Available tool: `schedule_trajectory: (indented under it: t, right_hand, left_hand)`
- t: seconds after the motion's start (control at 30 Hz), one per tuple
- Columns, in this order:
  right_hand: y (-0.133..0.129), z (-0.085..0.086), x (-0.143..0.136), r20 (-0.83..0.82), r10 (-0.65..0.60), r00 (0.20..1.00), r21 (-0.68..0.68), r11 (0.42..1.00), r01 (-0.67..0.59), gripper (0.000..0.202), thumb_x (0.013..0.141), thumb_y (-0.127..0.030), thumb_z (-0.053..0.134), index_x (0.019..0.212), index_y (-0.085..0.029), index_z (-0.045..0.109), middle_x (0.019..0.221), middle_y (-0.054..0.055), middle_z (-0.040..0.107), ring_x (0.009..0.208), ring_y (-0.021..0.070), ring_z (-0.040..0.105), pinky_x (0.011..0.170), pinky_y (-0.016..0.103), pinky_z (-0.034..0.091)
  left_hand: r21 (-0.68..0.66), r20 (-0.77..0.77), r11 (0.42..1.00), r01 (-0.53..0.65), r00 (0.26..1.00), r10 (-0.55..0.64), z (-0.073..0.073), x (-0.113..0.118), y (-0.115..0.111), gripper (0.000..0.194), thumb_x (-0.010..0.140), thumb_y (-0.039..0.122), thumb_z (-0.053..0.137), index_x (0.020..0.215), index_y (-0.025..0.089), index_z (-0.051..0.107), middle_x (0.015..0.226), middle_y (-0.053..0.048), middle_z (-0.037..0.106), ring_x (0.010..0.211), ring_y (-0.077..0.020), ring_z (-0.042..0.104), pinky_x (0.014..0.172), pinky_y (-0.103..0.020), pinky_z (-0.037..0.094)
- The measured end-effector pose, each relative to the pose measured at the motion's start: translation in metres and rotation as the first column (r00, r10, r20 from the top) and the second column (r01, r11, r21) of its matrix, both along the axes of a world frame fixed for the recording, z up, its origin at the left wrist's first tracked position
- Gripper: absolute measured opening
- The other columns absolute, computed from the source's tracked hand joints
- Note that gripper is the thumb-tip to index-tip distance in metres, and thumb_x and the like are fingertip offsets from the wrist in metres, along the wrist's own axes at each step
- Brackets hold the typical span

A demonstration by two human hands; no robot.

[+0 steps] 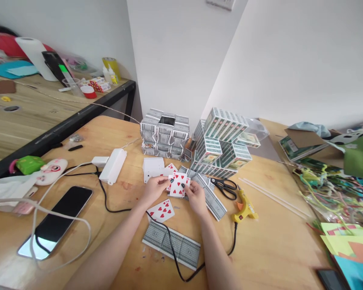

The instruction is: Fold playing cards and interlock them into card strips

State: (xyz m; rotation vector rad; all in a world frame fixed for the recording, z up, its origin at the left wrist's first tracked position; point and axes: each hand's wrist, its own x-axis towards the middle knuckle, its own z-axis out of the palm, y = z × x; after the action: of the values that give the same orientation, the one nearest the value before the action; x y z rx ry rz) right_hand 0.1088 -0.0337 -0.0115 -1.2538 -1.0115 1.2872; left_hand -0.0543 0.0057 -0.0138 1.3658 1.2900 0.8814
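Observation:
Between my two hands is a five of hearts playing card, face up, with the edge of another heart card behind it. My left hand pinches its left side, and my right hand pinches its right side. A seven of hearts card lies below my left hand, near a strip of joined cards showing grey patterned backs. More grey-backed strips spread out to the right of my right hand. Behind my left hand sits a stack of white cards. A box-like structure of folded cards stands at the back.
Stacked card boxes stand at the back right. Black scissors and a yellow glue gun lie right, its cord looping under my arms. A white power strip and a phone lie left. Coloured paper is far right.

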Motion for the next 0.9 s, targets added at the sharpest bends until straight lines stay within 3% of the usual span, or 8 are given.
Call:
schedule_trajectory:
  t: [0.23, 0.47, 0.9]
  right_hand:
    - [0.0010, 0.0021, 0.0009, -0.016, 0.030, 0.999, -0.042, 0.999, -0.031, 0.040, 0.069, -0.048, 0.061, 0.093, -0.016, 0.059, 0.079, 0.007, 0.070, 0.067, 0.0232, 0.065, 0.056, 0.033, 0.052]
    - [0.0019, -0.0026, 0.0022, -0.012, 0.026, 1.000, -0.068, 0.997, -0.026, 0.037, 0.067, -0.047, 0.063, 0.087, -0.016, 0.061, 0.080, 0.007, 0.070, 0.066, 0.0223, 0.065, 0.056, 0.032, 0.050]
    - [0.0005, -0.0032, 0.0009, -0.004, 0.002, 1.000, -0.039, 0.999, -0.002, 0.038, 0.068, -0.046, 0.063, 0.090, -0.015, 0.062, 0.077, 0.006, 0.070, 0.062, 0.0211, 0.064, 0.056, 0.031, 0.050]
  left_hand:
    - [-0.025, 0.034, 1.000, 0.014, 0.999, -0.013, 0.0022, -0.0001, -0.0004, 0.023, 0.069, 0.036, 0.057, 0.073, 0.016, 0.066, 0.063, 0.000, 0.064, 0.060, -0.0157, 0.058, 0.056, -0.023, 0.044]
    - [-0.123, 0.166, 0.992, 0.027, 0.986, -0.007, 0.0025, 0.0023, -0.0007, 0.019, 0.068, 0.033, 0.058, 0.071, 0.017, 0.065, 0.067, 0.000, 0.064, 0.061, -0.0152, 0.059, 0.058, -0.026, 0.049]
    - [-0.029, 0.075, 0.999, 0.019, 0.997, -0.017, 0.0024, 0.0013, -0.0017, 0.022, 0.069, 0.036, 0.057, 0.071, 0.016, 0.066, 0.062, 0.001, 0.063, 0.058, -0.0151, 0.059, 0.056, -0.023, 0.047]
